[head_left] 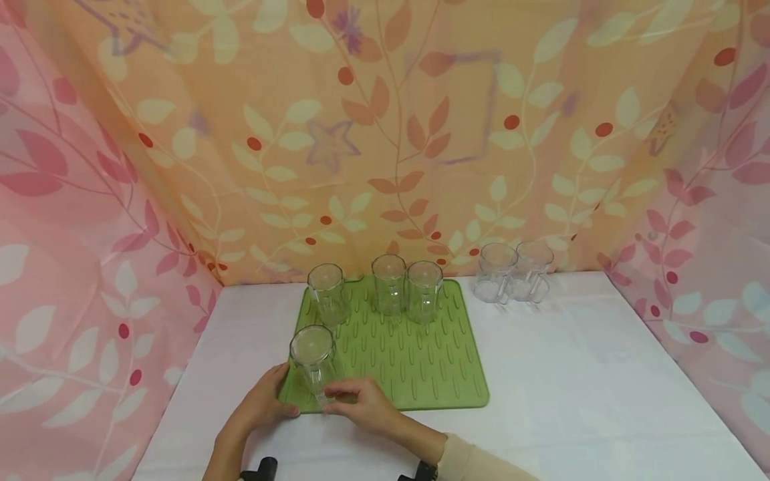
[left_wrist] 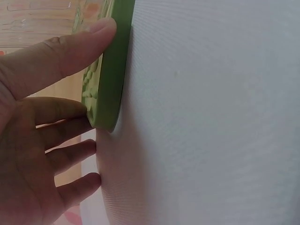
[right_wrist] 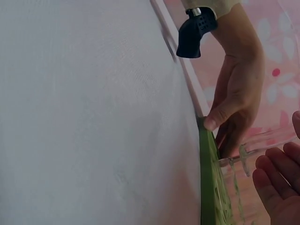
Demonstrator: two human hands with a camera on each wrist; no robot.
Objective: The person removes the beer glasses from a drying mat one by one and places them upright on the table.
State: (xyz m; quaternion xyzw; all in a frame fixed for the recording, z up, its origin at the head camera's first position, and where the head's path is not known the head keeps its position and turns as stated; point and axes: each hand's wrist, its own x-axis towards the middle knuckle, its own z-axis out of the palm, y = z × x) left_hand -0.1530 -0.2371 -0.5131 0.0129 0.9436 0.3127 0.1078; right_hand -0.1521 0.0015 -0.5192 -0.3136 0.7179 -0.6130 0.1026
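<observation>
A clear glass mug (head_left: pixel 313 357) stands on the front left part of a green ridged mat (head_left: pixel 415 364). My left hand (head_left: pixel 265 395) is at the mat's front left corner. Its thumb (left_wrist: pixel 101 35) lies on the mat's front edge, while the other fingers reach along the left side. Close to that mug's handle (head_left: pixel 321 399) is my right hand (head_left: pixel 367 406), its thumb and bent forefinger on either side of the handle end. In the right wrist view, its fingers (right_wrist: pixel 269 187) and thumb are apart, just short of the glass.
Farther back on the mat stand three more glass mugs, one at left (head_left: pixel 329 294) and a pair (head_left: pixel 390 287) near the middle. Two glass mugs (head_left: pixel 496 274) sit on the white tabletop (head_left: pixel 559 374) at the back right. Patterned cloth (head_left: pixel 385 133) closes off the back and sides.
</observation>
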